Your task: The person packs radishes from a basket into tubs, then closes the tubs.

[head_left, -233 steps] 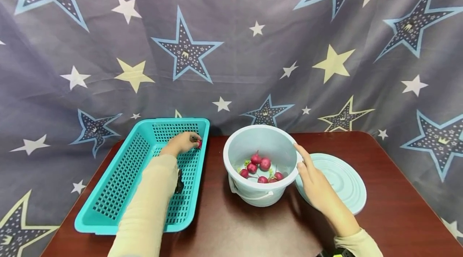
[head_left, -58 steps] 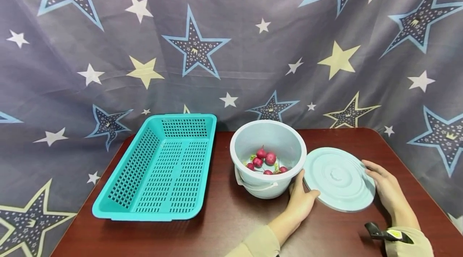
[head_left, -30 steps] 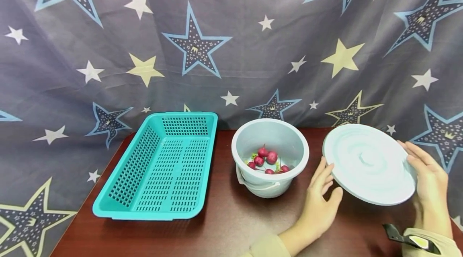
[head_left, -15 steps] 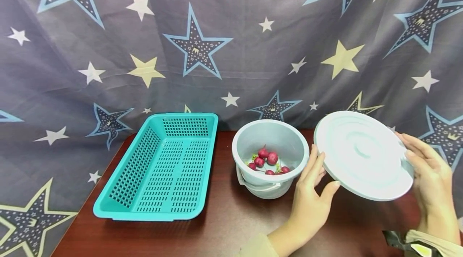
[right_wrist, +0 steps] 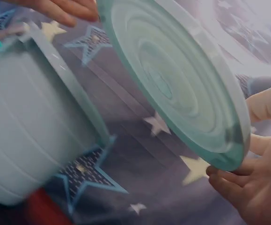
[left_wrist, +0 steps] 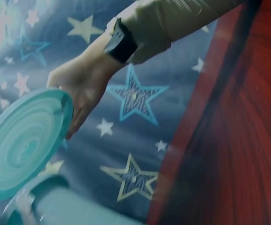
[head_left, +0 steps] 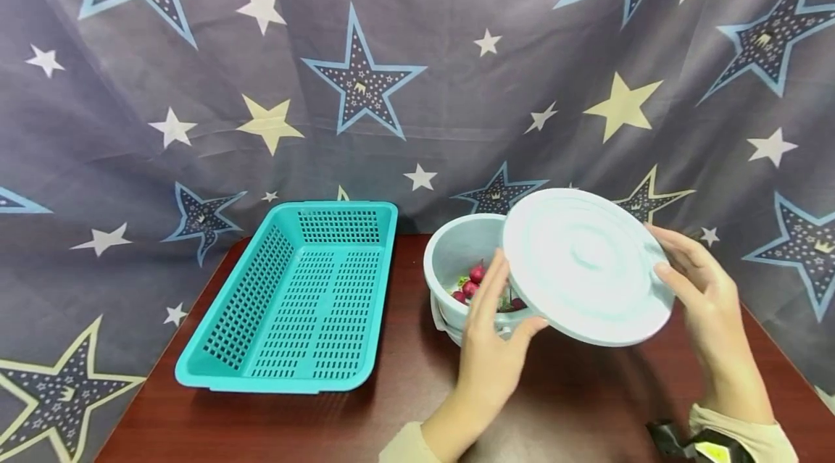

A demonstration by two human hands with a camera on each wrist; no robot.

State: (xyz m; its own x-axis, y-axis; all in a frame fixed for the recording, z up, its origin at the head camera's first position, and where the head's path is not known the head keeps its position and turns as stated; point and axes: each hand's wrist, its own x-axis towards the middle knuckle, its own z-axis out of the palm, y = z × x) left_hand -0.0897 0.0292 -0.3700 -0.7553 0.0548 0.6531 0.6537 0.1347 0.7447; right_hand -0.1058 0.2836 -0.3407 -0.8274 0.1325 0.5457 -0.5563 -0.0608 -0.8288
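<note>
A pale blue round lid (head_left: 587, 267) is held in the air, tilted, overlapping the right part of the bucket (head_left: 457, 245) in the head view. My left hand (head_left: 489, 354) holds its left edge, thumb at the near side. At the opposite edge, my right hand (head_left: 711, 311) grips the rim between thumb and fingers. Several red radishes (head_left: 471, 289) lie in the bucket, some hidden by the lid and left hand. In the right wrist view the lid (right_wrist: 172, 84) is apart from the bucket (right_wrist: 32, 112).
A turquoise perforated basket (head_left: 306, 318) with nothing in it stands on the left of the dark red table (head_left: 404, 405). Behind the table hangs a grey cloth (head_left: 443, 122) with stars. A black strap (head_left: 704, 448) is on the right wrist.
Earlier the left hand was in the basket and the right at the bucket. Both hands then raised the lid from the table and brought it left, partly over the bucket.
</note>
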